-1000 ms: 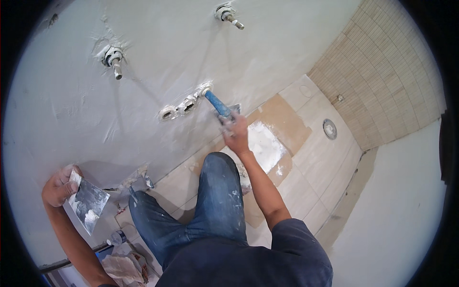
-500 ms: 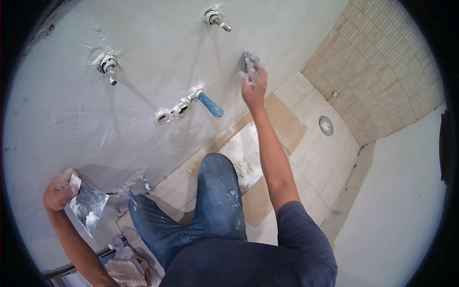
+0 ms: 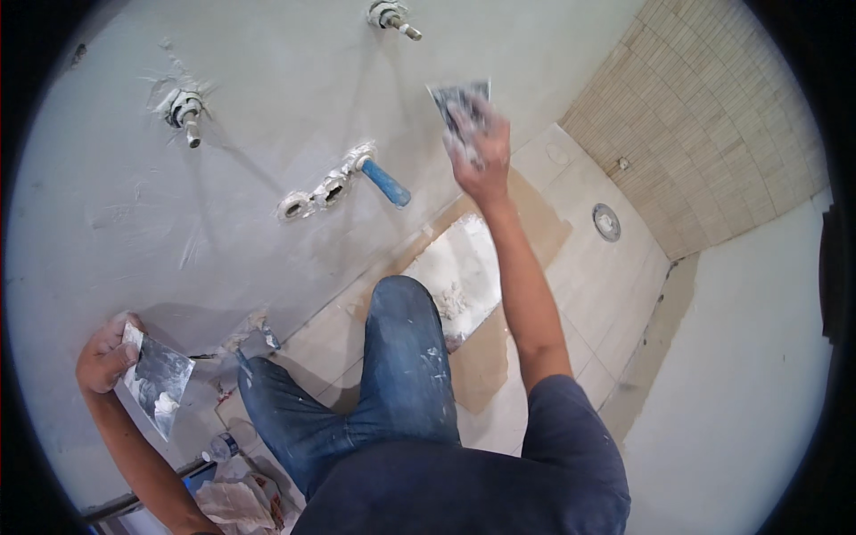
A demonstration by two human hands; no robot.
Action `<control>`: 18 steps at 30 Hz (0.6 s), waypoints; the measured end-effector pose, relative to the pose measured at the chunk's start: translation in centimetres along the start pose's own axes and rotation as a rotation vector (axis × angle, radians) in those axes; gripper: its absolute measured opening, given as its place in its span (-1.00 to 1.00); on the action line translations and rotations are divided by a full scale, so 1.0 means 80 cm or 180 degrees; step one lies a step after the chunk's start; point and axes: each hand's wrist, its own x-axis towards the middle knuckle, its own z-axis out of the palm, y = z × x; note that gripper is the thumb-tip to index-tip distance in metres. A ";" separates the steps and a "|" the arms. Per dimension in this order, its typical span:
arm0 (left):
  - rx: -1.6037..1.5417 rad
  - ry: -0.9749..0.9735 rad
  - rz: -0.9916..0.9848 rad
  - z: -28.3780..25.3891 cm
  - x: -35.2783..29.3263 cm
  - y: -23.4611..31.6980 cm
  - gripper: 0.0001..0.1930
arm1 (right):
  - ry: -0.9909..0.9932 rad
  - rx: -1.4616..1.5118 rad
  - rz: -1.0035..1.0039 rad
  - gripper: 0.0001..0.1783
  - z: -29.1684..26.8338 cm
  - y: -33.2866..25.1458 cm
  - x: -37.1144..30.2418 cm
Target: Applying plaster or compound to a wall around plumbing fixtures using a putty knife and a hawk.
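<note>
My right hand (image 3: 481, 156) grips a flat metal scraper (image 3: 448, 94), its wide edge toward the grey skim-coated wall (image 3: 267, 80); I cannot tell whether the edge touches. Its handle is hidden under my fingers, which are coated in white. At the lower left, my left hand (image 3: 105, 358) is closed on the edge of a second, shiny metal scraper (image 3: 159, 367). A small lump of white filler (image 3: 167, 404) clings to that blade near its lower corner.
Two pipe stubs (image 3: 190, 120) (image 3: 392, 18) and a blue plugged pipe (image 3: 385, 184) jut from the wall. Cardboard (image 3: 481, 379) under a white sheet with powder (image 3: 477, 245) lies on floor tiles, near a round drain (image 3: 606, 222). A plastic bottle (image 3: 220, 448) lies lower left.
My right hand has moved slightly right and down, and its scraper has turned so more of the blade shows. My left hand keeps nearly the same place. The view has shifted a little.
</note>
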 end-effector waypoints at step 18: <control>0.0092 0.0046 -0.0057 -0.003 -0.008 0.004 -0.51 | -0.0672 -0.0077 -0.0450 -0.34 0.067 0.060 -0.077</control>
